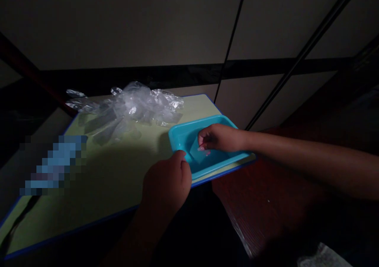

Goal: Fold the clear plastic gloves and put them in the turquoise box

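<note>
A turquoise plastic tub (pixel 204 121) stands at the right end of the yellow table. My left hand (pixel 168 180) is closed at its near left corner, thumb over the rim. Inside the tub my right hand (pixel 220 137) is pinched, fingertips pointing down and left. Just below those fingertips shows a pale translucent piece (pixel 194 150), perhaps thin plastic; the dim light hides what exactly the fingers hold. A few tiny pinkish bits (pixel 208 153) show next to the fingertips.
A heap of crumpled clear plastic bags (pixel 133 103) lies along the table's back edge. A blurred-out blue item (pixel 56 162) with a dark strap rests at the left. Cabinet panels (pixel 133 26) stand behind the blue-edged table (pixel 109 180). Reddish floor (pixel 254 204) shows at the right.
</note>
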`<state>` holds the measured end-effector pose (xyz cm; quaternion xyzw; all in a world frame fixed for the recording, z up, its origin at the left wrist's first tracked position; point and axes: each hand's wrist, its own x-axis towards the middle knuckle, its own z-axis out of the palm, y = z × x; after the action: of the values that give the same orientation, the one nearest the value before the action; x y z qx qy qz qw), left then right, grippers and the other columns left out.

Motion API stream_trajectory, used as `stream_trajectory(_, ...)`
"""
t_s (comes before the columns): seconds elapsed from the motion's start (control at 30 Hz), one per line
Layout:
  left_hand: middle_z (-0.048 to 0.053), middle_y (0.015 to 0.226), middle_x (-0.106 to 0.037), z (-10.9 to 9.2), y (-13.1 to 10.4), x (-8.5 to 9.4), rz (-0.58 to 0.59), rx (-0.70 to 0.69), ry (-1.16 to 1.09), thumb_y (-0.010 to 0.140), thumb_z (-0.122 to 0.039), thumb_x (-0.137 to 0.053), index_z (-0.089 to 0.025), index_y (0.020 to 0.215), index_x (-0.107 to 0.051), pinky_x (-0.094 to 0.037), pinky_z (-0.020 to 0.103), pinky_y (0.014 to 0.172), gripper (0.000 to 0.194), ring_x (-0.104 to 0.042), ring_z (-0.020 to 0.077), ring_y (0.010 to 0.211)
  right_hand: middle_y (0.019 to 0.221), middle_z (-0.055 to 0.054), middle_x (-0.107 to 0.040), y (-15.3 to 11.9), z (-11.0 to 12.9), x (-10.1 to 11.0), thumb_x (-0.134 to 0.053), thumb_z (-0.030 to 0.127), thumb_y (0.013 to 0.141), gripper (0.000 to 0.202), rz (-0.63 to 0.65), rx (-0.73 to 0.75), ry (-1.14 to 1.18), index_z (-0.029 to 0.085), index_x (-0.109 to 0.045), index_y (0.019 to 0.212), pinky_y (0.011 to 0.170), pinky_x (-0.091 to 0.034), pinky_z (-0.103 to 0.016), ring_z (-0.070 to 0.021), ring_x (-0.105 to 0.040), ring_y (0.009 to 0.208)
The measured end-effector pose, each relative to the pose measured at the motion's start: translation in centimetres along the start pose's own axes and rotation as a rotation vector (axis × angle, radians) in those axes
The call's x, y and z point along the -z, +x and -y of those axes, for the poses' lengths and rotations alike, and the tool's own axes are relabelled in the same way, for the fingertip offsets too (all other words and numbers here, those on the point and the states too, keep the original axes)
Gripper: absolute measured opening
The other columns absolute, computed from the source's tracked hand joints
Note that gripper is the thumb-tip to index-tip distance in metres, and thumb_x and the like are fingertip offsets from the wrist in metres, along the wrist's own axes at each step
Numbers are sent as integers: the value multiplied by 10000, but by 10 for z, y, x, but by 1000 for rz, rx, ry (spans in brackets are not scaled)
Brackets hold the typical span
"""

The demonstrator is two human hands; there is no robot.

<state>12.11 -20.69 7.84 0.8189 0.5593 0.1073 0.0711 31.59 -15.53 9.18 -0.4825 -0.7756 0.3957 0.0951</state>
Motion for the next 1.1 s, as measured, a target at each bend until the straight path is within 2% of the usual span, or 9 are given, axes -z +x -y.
stream_trajectory(0.2,-7,531,-625,9,-12,-9,-108,-145,-297,881,-325,-365,-219,1017,-654,-335,210,445,336,-573,132,449,919,-36,-631,8,0,9,-476,174,865,141,141,15,117,148,-578,958,710,-455,-254,-115,-607,768)
stream_trajectory(0.4,-30,593,-638,23,-27,-21,-157,-273,-399,783,-435,-553,-205,1117,-602,-408,189,453,408,-580,114,491,985,-54,-631,14,-5,13,-443,183,894,161,327,-67,165,148,-571,986,694,-446,-232,-126,-607,834)
stream_trajectory(0.5,-38,621,-651,27,-31,-22,-164,-322,-359,764,-454,-587,-230,1092,-612,-440,187,480,398,-591,111,511,931,-57,-634,17,-3,13,-454,196,894,194,348,-106,150,130,-563,1040,674,-448,-234,-129,-610,800)
stream_trajectory(0.67,-32,645,-665,29,-34,-20,-167,-369,-282,839,-444,-519,-258,1065,-626,-456,193,497,311,-618,118,549,821,-23,-635,24,2,12,-461,209,887,246,380,-191,129,155,-557,1107,581,-451,-238,-121,-613,644)
stream_trajectory(0.83,-13,699,-686,30,-32,-24,-158,-372,-297,865,-477,-477,-254,1089,-615,-488,210,532,344,-638,132,583,759,9,-619,30,-2,5,-480,93,821,223,363,-114,158,187,-605,980,533,-441,-217,-100,-586,588)
stream_trajectory(0.9,-14,692,-682,30,-32,-26,-162,-374,-303,870,-469,-475,-251,1099,-610,-488,211,534,344,-637,130,578,754,15,-607,31,-3,4,-506,60,786,266,344,-97,138,189,-599,999,527,-437,-208,-97,-581,591)
stream_trajectory(1.03,-20,671,-670,31,-30,-27,-177,-383,-296,878,-452,-473,-245,1101,-605,-480,211,514,333,-631,126,563,785,14,-605,27,1,9,-494,150,844,359,365,-198,32,218,-494,1197,504,-436,-208,-85,-582,537)
stream_trajectory(1.1,-21,667,-669,30,-30,-27,-192,-395,-294,882,-449,-467,-242,1099,-605,-483,216,515,331,-631,127,561,797,3,-616,25,2,13,-499,197,858,338,353,-260,-14,206,-490,1196,492,-433,-210,-83,-580,515)
